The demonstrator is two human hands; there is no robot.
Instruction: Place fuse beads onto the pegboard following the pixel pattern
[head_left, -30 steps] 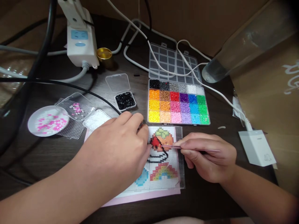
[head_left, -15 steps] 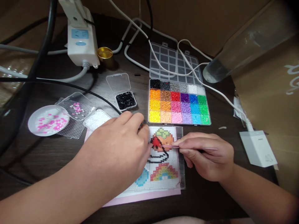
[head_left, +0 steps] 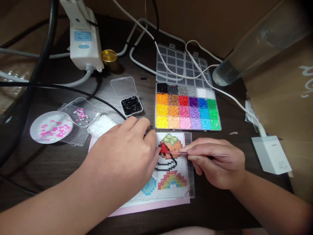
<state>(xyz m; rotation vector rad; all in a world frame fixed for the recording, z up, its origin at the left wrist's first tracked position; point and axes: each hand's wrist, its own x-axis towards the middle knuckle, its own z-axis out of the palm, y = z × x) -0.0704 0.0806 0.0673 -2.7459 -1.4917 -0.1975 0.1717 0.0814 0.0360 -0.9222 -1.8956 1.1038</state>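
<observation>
A clear pegboard (head_left: 191, 163) lies over a patterned sheet with a pink edge (head_left: 151, 208). On it, red beads (head_left: 164, 148) and black beads (head_left: 166, 169) form part of a shape, beside a printed orange fruit and a rainbow (head_left: 172, 181). My right hand (head_left: 215, 161) pinches thin tweezers (head_left: 174, 152), whose tips reach left to the red beads. My left hand (head_left: 132, 148) rests over the left part of the board, fingers bent, thumb near the red beads; its fingertips are mostly hidden, so whether it holds anything cannot be seen.
Behind the board stands an open bead case (head_left: 188, 129) with many colours. Left are a black-bead box (head_left: 132, 105), a white-bead box (head_left: 101, 125) and a dish (head_left: 34, 130). A power strip (head_left: 85, 52), gold cup (head_left: 109, 58), cables and a white charger (head_left: 270, 155) lie around.
The view has shifted very slightly. Both hands keep nearly the same place, with the tweezers still at the red beads.
</observation>
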